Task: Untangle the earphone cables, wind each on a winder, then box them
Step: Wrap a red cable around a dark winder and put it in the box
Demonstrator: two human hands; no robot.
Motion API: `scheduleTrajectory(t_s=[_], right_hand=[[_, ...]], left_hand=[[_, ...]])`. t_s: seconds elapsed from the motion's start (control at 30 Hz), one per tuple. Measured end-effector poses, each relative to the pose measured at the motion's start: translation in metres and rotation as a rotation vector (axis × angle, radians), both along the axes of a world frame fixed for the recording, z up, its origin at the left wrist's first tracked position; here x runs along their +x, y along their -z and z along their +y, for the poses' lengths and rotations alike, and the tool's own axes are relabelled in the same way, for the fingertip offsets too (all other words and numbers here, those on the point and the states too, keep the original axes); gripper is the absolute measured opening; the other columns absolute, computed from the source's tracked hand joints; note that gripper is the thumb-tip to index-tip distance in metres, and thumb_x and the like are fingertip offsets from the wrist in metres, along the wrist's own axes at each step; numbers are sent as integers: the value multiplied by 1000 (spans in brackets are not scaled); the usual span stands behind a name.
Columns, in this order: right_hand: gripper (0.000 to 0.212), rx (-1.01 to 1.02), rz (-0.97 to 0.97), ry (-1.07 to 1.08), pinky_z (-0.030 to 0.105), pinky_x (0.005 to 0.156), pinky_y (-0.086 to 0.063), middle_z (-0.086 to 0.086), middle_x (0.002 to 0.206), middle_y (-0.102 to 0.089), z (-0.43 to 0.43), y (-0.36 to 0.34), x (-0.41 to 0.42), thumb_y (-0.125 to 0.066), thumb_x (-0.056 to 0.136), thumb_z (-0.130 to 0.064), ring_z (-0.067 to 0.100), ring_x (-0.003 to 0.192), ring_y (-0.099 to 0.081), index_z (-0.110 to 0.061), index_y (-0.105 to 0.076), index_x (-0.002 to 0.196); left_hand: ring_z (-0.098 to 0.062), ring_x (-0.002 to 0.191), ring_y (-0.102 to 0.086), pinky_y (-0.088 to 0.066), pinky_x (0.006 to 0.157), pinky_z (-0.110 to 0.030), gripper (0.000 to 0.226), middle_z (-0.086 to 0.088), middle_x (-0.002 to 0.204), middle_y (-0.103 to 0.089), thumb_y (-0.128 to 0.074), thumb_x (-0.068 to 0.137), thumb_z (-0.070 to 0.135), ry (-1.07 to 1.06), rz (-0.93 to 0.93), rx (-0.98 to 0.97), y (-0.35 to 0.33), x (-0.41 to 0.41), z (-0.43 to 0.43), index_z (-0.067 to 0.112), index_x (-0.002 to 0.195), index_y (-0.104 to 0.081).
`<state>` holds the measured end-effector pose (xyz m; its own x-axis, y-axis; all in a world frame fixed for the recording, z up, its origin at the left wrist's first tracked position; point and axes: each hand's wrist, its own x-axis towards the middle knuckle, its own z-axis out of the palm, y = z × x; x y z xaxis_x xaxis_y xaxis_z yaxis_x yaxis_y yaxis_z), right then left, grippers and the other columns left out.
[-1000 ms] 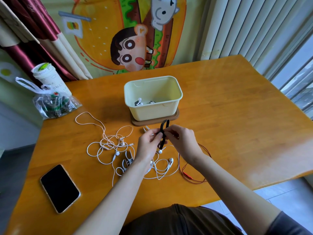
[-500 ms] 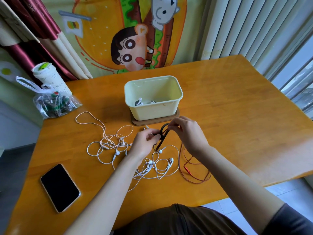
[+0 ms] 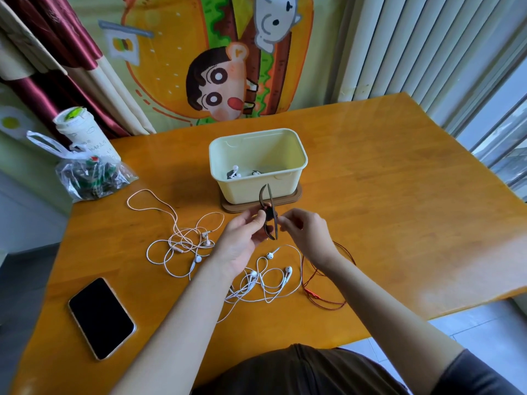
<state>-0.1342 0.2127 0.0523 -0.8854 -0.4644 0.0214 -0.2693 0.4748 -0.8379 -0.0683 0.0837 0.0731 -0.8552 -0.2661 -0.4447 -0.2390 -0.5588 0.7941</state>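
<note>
A black winder (image 3: 268, 208) stands upright above the table, in front of the cream box (image 3: 296, 178). My left hand (image 3: 242, 240) grips its lower part with thumb and fingers. My right hand (image 3: 306, 232) pinches its right edge. Two tangles of white earphone cable lie on the table: one (image 3: 182, 240) left of my left hand, another (image 3: 271, 283) under my forearms. A red cable (image 3: 322, 295) lies beside my right wrist. White earbuds (image 3: 235, 171) rest inside the box.
The box sits on a brown lid (image 3: 293, 198). A black phone (image 3: 101, 317) lies near the front left edge. A plastic bag (image 3: 88, 175) and a paper cup (image 3: 82, 132) stand at the far left corner. The table's right edge (image 3: 484, 297) runs close to my right arm.
Both hands have lifted the winder slightly and turned it upright in front of the box. The white cable under my forearms has shifted a little.
</note>
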Motion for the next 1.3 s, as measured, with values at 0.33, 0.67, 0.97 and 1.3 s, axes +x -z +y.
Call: scheduleTrajectory(t_s=[0.33,0.67,0.97,1.3], right_hand=[[17,-74,-135,30,7,53,-40,-7,70,-62,-6,11,13,-56,94,-22,-2,56,-52,-10,-67,87],[14,-52,-39,118,20,68,-48,-1,79,-64,2,1,-12,-56,93,-23,12,74,-60,-12,-63,87],[14,-48,-102,74,18,67,-49,-5,75,-64,-2,10,-3,-57,93,-25,9,72,-60,-15,-63,85],[21,-117,-411,-30,12,47,-35,-5,68,-63,-18,9,15,-54,94,-21,4,52,-45,-10,-67,81]], left_hand=[[-24,92,-62,-52,82,-31,13,-14,101,-65,-50,96,6,-113,-57,56,7,1,-1,10,99,-62],[-25,93,-60,-54,80,-33,21,-11,103,-68,-52,94,10,-2,-80,31,14,5,-4,8,114,-60],[-21,87,-60,-55,73,-25,15,-10,104,-66,-54,93,9,-99,-40,10,15,5,-3,12,103,-64],[-18,91,-59,-54,78,-26,18,-5,106,-66,-49,96,14,-144,31,98,13,2,-3,12,108,-62]])
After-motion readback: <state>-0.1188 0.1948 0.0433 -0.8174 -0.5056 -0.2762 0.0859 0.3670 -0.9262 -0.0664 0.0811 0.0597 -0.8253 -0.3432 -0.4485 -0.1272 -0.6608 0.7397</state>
